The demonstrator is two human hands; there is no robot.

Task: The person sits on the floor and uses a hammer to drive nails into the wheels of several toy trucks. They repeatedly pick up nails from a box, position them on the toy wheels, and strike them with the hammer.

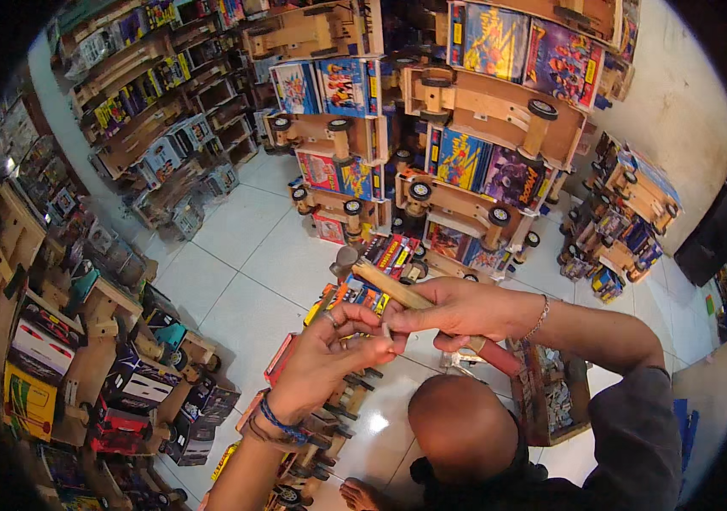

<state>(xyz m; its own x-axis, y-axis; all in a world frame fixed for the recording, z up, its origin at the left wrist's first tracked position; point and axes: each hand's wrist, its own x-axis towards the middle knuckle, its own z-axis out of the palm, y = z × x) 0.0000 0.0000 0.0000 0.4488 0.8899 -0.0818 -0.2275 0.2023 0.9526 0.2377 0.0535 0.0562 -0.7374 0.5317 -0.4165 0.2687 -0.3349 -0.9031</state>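
In front of me my right hand [453, 311] is closed around a hammer. Its metal head [344, 260] points up and left, and its wooden handle [393, 285] runs through my grip to a red end [498, 356]. My left hand [333, 353] pinches a small pale piece [386, 330], too small to name. Right thumb and fingertips meet the left fingers at this piece. Below my hands, toy trucks [355, 294] with printed sides stand in a row on the tiled floor [240, 247].
An open wooden box [555, 396] of small whitish pieces sits right of my bare knee [465, 417]. Stacked wooden toy trucks [482, 170] rise ahead. More stacks [125, 375] line the left side, and a smaller pile [619, 217] stands by the right wall [670, 102].
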